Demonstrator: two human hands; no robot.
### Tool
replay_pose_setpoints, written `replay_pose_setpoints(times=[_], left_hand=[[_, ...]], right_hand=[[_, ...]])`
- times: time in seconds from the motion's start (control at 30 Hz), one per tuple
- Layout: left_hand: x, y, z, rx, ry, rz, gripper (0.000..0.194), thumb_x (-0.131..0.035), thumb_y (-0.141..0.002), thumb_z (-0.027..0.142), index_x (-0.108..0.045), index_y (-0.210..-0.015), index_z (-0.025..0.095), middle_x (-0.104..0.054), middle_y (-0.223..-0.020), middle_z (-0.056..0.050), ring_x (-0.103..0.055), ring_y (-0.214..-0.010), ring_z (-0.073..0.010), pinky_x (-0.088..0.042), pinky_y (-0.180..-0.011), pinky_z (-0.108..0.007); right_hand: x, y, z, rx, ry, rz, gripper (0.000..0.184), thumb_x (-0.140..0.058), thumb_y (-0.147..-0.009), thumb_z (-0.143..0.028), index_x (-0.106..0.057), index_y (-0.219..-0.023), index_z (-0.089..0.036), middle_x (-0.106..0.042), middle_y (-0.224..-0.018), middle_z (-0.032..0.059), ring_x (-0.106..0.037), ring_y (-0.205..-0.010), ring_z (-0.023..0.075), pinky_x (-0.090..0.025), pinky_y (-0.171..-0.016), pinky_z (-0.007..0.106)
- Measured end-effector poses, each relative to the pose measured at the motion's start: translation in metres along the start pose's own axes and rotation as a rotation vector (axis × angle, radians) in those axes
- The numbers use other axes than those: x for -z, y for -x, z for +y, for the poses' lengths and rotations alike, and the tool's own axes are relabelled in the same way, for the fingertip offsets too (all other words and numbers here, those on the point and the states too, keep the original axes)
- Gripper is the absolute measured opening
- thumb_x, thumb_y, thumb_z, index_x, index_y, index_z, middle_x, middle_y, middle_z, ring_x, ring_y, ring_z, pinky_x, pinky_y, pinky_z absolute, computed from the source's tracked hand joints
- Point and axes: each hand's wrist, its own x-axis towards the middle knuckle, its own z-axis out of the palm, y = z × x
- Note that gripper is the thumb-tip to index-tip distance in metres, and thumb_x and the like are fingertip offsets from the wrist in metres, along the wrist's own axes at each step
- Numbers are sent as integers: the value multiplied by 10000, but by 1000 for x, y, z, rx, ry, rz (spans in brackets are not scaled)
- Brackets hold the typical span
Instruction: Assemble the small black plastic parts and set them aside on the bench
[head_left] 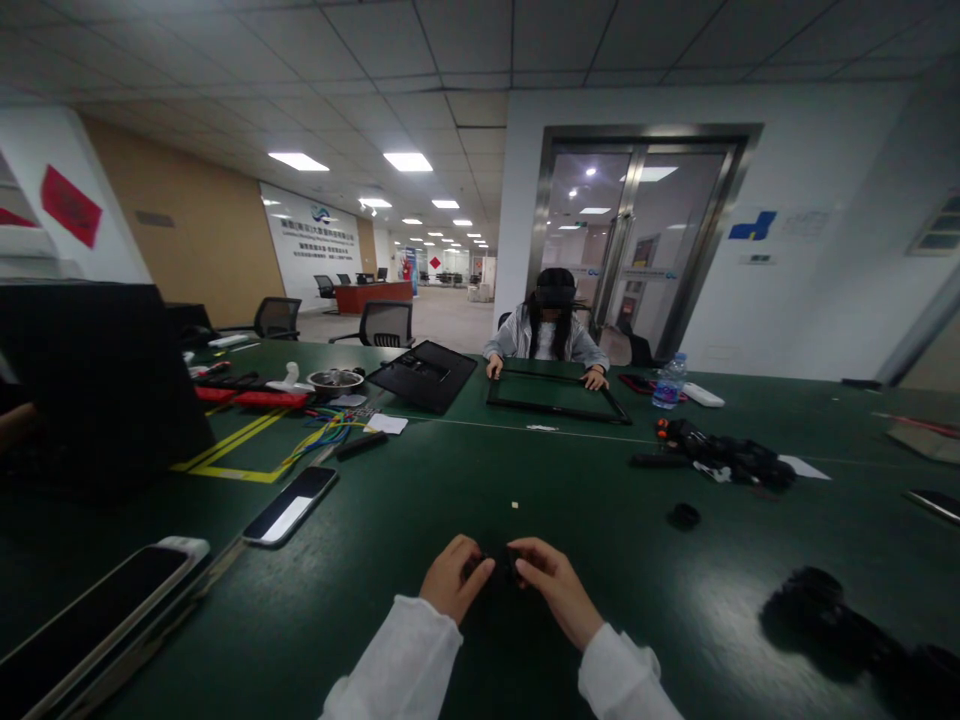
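Above the near middle of the green table (420, 520), my left hand (454, 580) pinches a small black part (472, 566) between thumb and fingers. Facing it a short way to the right, my right hand (556, 582) has thumb and forefinger closed on another small black piece (513, 565). Both pieces are dark and mostly covered by my fingers, so their kind and whether they join cannot be made out. Just beyond my hands lies a tiny pale square (514, 505). A black ring-shaped part (684, 516) rests to the right.
Across the table a person (551, 325) holds a black rectangular frame (559, 408). A black panel (424, 375), wires (322, 435) and a phone (291, 506) lie leftward. To the right are a water bottle (669, 381), black gear (727, 455) and a dark blurred device (847, 625).
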Motion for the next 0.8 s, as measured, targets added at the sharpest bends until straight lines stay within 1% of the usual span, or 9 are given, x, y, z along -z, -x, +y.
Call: replay_pose_setpoints(times=[0.2,0.3,0.37,0.43,0.47,0.5,0.6,0.7,0.8], left_hand=[[0,-2,0,8,15,-43,423,-273,-850,351,-557,-620,138,-518,-692,-42,-527,-619,-124,-423,-599,-237],[-1,-1,1,19,72,13,369,-311,-838,341,-540,-629,140,-509,-688,-38,-520,-596,-120,-433,-548,-229],[-2,0,2,14,145,64,271,-379,-811,335,-518,-673,147,-520,-779,-49,-521,-611,-118,-447,-521,-224],[-2,1,5,-2,217,82,155,-476,-759,311,-495,-757,157,-511,-931,-67,-528,-630,-115,-467,-527,-233],[-2,2,5,-18,245,76,159,-519,-729,284,-483,-828,164,-491,-1007,-78,-532,-638,-115,-477,-539,-244],[-3,3,6,-39,267,60,233,-545,-705,245,-463,-911,172,-464,-1071,-90,-537,-647,-115,-485,-557,-257],[-5,3,3,-91,296,0,416,-513,-690,122,-393,-1083,191,-391,-1180,-110,-547,-666,-110,-497,-610,-283],[-7,3,0,-74,262,-22,435,-446,-706,74,-397,-1116,212,-398,-1177,-87,-547,-682,-106,-499,-641,-290],[-4,2,0,-40,194,-35,419,-477,-715,126,-421,-1117,229,-436,-1132,-71,-539,-668,-105,-496,-619,-275]], right_hand=[[3,-2,9,39,46,-24,268,-607,-642,-256,-570,-903,-207,-564,-903,21,-524,-860,186,-397,-776,333],[2,-2,8,27,36,-44,279,-614,-635,-247,-563,-907,-208,-564,-923,21,-523,-887,190,-391,-799,340],[1,-3,7,32,11,-21,280,-623,-627,-267,-565,-894,-203,-566,-910,22,-528,-868,188,-405,-772,328],[0,-4,7,32,-26,6,285,-618,-632,-305,-564,-888,-193,-567,-885,27,-536,-821,182,-424,-715,311],[0,-5,7,26,-47,16,290,-606,-643,-329,-561,-892,-186,-566,-870,31,-540,-788,175,-430,-682,304],[0,-6,8,18,-67,21,296,-591,-656,-349,-557,-897,-179,-565,-855,33,-543,-754,167,-433,-655,297],[-1,-7,9,14,-112,43,313,-569,-674,-380,-553,-899,-163,-565,-800,31,-542,-686,146,-430,-621,284],[-2,-8,10,20,-111,47,334,-567,-670,-406,-559,-898,-162,-564,-787,28,-542,-677,144,-429,-621,283],[-1,-6,9,15,-86,43,348,-565,-666,-419,-564,-907,-168,-564,-810,32,-539,-683,146,-429,-634,294]])
